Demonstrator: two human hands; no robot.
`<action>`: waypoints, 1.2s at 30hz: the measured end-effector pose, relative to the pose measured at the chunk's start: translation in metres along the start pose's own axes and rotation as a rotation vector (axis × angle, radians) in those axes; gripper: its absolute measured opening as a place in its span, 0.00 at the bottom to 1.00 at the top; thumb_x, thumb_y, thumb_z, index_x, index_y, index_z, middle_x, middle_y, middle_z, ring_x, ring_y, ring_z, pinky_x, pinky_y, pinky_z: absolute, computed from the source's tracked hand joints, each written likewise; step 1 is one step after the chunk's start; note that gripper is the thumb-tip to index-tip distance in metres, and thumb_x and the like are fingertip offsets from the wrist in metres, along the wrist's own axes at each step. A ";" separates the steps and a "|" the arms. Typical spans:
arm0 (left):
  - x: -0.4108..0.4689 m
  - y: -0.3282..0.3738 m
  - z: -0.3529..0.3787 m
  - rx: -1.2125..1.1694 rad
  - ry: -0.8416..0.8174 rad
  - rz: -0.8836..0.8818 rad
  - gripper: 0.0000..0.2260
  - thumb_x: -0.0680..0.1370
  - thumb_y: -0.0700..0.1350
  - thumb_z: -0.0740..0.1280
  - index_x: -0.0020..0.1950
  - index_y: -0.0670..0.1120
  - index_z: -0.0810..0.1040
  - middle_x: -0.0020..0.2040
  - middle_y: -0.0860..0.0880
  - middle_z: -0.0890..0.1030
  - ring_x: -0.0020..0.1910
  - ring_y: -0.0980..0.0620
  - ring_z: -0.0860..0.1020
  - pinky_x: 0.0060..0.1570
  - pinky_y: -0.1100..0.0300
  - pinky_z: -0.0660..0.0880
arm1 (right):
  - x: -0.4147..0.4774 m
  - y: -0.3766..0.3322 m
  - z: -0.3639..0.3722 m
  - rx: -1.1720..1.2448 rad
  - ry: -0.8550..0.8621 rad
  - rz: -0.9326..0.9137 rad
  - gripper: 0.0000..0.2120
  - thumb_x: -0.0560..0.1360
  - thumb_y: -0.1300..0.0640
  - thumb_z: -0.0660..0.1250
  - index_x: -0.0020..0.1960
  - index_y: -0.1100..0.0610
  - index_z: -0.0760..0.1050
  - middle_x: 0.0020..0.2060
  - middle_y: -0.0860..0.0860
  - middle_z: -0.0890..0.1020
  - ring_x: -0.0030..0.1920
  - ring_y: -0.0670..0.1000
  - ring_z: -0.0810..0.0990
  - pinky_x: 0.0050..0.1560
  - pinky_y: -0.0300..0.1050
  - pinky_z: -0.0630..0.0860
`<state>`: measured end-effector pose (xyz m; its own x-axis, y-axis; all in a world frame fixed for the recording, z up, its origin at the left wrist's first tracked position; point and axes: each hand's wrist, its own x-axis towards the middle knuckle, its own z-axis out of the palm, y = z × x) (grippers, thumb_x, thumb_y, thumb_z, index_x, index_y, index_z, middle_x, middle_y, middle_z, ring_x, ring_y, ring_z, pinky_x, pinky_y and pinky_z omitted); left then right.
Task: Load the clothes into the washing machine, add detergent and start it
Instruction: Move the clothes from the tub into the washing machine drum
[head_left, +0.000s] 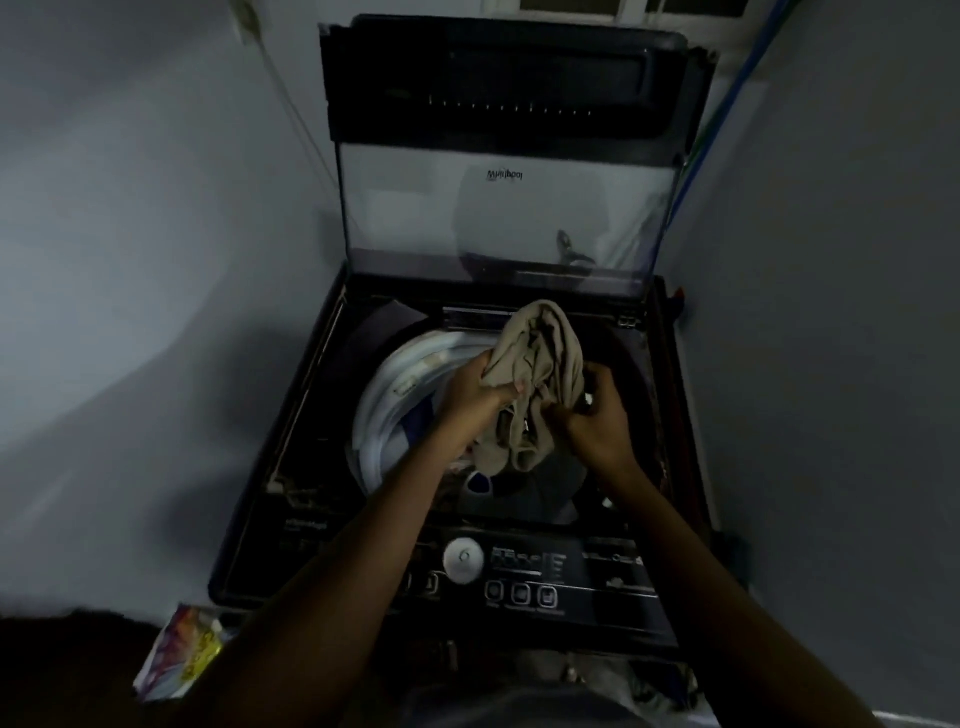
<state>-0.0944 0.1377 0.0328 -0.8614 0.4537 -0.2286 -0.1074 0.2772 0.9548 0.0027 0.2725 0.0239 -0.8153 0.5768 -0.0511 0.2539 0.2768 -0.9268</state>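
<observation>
Gripped in both my left hand (480, 387) and right hand (597, 415), the crumpled beige cloth garment (540, 364) hung above the black top-loading washing machine's (311, 426) open white drum (395, 395).

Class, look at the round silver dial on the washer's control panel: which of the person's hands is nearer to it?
Left. The left hand grips the beige garment above the dial; the right hand holds it farther to the right.
</observation>
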 end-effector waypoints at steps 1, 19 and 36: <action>0.008 -0.005 -0.001 0.003 -0.022 0.001 0.16 0.76 0.39 0.71 0.63 0.45 0.76 0.57 0.47 0.82 0.57 0.47 0.80 0.57 0.52 0.78 | 0.001 0.001 0.005 -0.008 0.016 0.011 0.26 0.69 0.60 0.73 0.64 0.52 0.68 0.57 0.52 0.77 0.54 0.49 0.79 0.51 0.47 0.78; 0.043 -0.078 -0.010 0.564 -0.424 -0.045 0.25 0.82 0.49 0.63 0.77 0.46 0.63 0.75 0.44 0.68 0.72 0.42 0.68 0.70 0.49 0.68 | 0.013 0.030 0.011 -0.572 -0.049 0.148 0.24 0.70 0.63 0.69 0.66 0.59 0.73 0.62 0.61 0.74 0.60 0.61 0.75 0.59 0.47 0.72; -0.039 -0.034 0.063 0.485 -0.162 0.119 0.19 0.81 0.48 0.64 0.72 0.49 0.71 0.69 0.48 0.76 0.66 0.46 0.75 0.64 0.50 0.73 | -0.043 0.023 -0.068 -0.482 0.042 -0.051 0.16 0.71 0.64 0.66 0.59 0.62 0.76 0.56 0.60 0.77 0.57 0.60 0.76 0.54 0.44 0.71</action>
<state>-0.0264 0.1637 -0.0024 -0.7614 0.6208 -0.1868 0.2621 0.5583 0.7871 0.0787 0.3060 0.0303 -0.8135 0.5814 0.0143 0.4345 0.6239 -0.6496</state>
